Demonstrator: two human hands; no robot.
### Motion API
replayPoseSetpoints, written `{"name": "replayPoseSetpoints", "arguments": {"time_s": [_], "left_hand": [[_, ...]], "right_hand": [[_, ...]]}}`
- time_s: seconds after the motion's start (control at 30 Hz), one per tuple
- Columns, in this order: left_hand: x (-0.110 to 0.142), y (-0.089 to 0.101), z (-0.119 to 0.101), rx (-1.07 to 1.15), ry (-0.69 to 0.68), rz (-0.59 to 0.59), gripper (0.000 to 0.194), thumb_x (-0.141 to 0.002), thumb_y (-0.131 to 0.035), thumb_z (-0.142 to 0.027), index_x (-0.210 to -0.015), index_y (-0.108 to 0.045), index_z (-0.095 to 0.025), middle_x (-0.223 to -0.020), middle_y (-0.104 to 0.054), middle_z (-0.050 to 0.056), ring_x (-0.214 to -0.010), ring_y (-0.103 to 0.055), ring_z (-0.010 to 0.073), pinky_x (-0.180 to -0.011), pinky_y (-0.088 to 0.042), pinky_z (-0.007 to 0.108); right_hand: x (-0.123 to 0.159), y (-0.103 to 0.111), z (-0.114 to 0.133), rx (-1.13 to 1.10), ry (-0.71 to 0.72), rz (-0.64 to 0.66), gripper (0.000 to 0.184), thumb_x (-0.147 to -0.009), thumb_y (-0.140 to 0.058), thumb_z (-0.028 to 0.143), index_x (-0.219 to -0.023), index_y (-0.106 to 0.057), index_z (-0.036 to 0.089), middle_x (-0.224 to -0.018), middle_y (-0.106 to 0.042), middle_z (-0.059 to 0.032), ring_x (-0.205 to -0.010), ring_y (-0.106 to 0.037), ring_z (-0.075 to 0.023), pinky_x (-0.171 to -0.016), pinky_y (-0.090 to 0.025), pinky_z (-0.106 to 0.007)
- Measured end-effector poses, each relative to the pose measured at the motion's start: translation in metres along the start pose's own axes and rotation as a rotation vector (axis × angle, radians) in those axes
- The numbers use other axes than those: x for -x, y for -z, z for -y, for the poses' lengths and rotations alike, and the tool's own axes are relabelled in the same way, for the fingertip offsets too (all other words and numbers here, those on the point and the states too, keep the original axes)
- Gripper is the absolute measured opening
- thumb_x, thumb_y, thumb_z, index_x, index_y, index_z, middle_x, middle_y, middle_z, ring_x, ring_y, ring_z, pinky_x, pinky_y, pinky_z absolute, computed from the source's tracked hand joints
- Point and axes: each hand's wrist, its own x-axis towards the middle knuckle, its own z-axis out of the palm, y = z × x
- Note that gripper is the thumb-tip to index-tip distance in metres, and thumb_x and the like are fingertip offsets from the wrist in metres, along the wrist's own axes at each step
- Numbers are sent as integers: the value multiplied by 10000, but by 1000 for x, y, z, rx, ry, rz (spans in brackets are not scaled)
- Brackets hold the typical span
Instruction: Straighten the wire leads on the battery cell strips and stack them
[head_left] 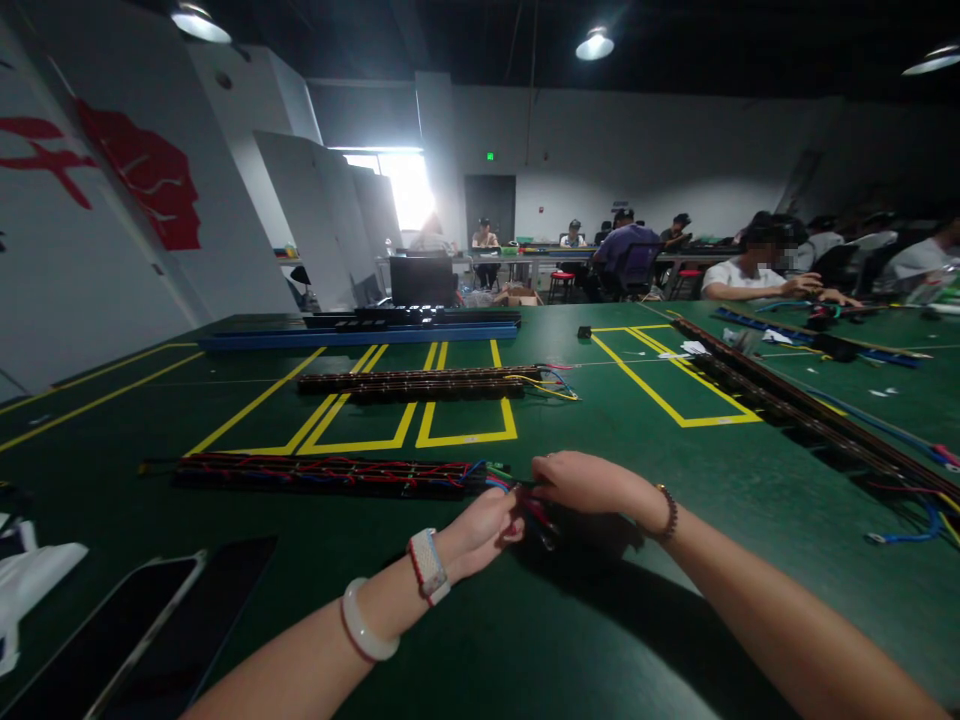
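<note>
A long dark strip assembly [322,476] with red, blue and green wires lies across the green table in front of me. At its right end the wires run out in a bundle [536,515] with lug-like tips. My left hand [480,525] is closed around this wire bundle, wearing a watch and a pale bangle at the wrist. Close beside it, my right hand [581,482] has its fingers bent and pressed together at the same wires. What exactly the right fingertips pinch is hidden behind the hand.
Behind lies a second wired strip [412,383], then blue rails [360,336]. Long strips [810,400] run along the right side. Two dark flat panels [112,620] and white material [37,580] are at lower left. A co-worker [757,265] sits across the table at right.
</note>
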Motion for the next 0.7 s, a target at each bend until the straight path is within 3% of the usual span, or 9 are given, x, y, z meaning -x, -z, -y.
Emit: {"name": "replayPoseSetpoints", "arguments": {"time_s": [0.1,0.27,0.47,0.7], "left_hand": [[1,0,-1,10,4,17,174,-939,-378,-188,-798,-444,-110,-594,-434,-28,-394,-321,11,-409,-187,167],[-1,4,-4,33,49,-21,222,-948,-382,-316,-831,-429,-133,-625,-493,-13,-388,-347,18,-404,-215,154],[-2,9,-8,10,152,45,304,-933,-404,-375,-738,-396,-142,-564,-455,-23,-392,-359,26,-401,-228,144],[-3,11,-7,41,143,101,266,-947,-360,-325,-764,-406,-138,-598,-510,2,-364,-367,24,-371,-202,146]], "right_hand": [[-3,-2,-8,0,-48,-27,163,-870,-513,253,-932,-635,163,-825,-662,-56,-703,-599,-154,-558,-312,-244],[-20,-14,-30,87,-111,-199,149,-872,-536,228,-879,-681,193,-829,-677,-37,-786,-614,-168,-778,-374,-301],[-37,-39,-52,262,-63,-379,160,-886,-535,250,-879,-685,195,-789,-650,-31,-825,-572,-164,-997,-301,-368],[-33,-63,-57,428,80,-568,182,-883,-509,199,-955,-676,207,-1086,-610,-51,-1007,-508,-192,-1066,-256,-407]]}}
